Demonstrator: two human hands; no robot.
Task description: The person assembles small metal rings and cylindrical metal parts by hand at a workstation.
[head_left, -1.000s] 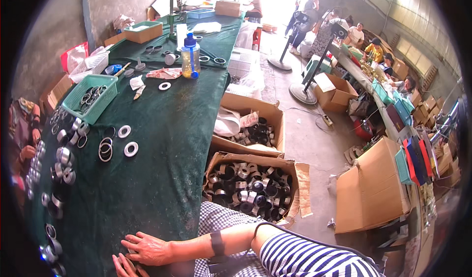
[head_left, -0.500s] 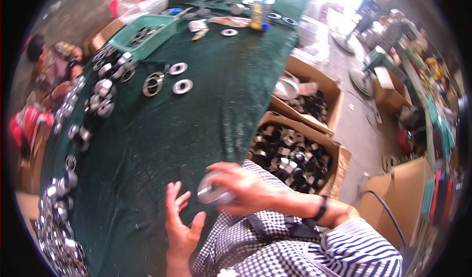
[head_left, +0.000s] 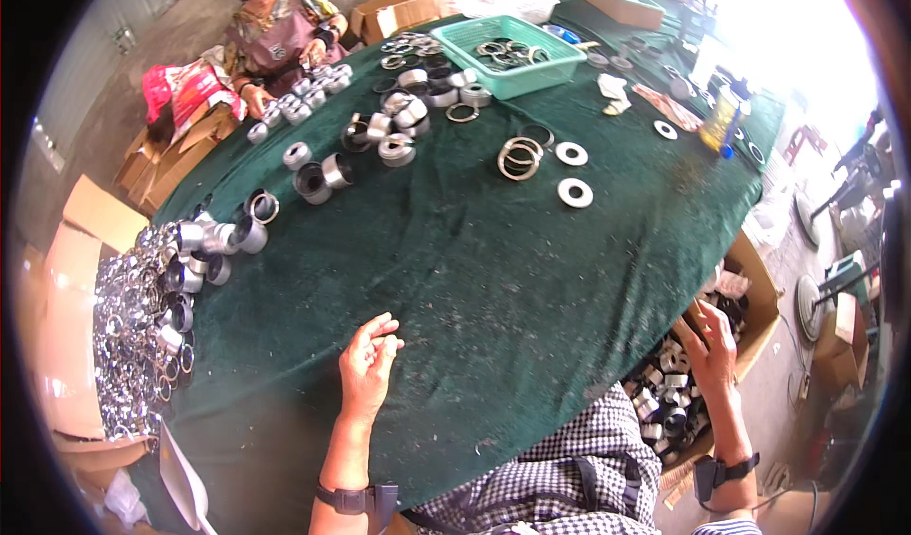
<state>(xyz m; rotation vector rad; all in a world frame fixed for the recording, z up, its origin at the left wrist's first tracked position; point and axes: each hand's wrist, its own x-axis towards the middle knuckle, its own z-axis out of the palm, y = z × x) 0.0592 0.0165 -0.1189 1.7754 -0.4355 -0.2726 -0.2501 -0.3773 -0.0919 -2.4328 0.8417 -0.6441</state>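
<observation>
A pick from the carton [head_left: 678,486] of black-lined metal sleeves [head_left: 676,381] beside the green tablecloth [head_left: 493,307] seems to be in hand: the right hand [head_left: 714,347] is held over them, fingers apart, and a pinch on one sleeve would be called for. The left hand [head_left: 367,369] is held half-curled, apparently empty, above the cloth. The right palm is hidden, so contact with a sleeve cannot be told

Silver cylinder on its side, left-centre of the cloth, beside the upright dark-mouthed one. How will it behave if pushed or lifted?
The silver cylinder will probably roll if pushed sideways, since it seems to rest on its curved wall. Likely stiff: it looks metallic, with a round rim. Perhaps lighter than a solid piece: its open end shows a dark hollow.
</observation>
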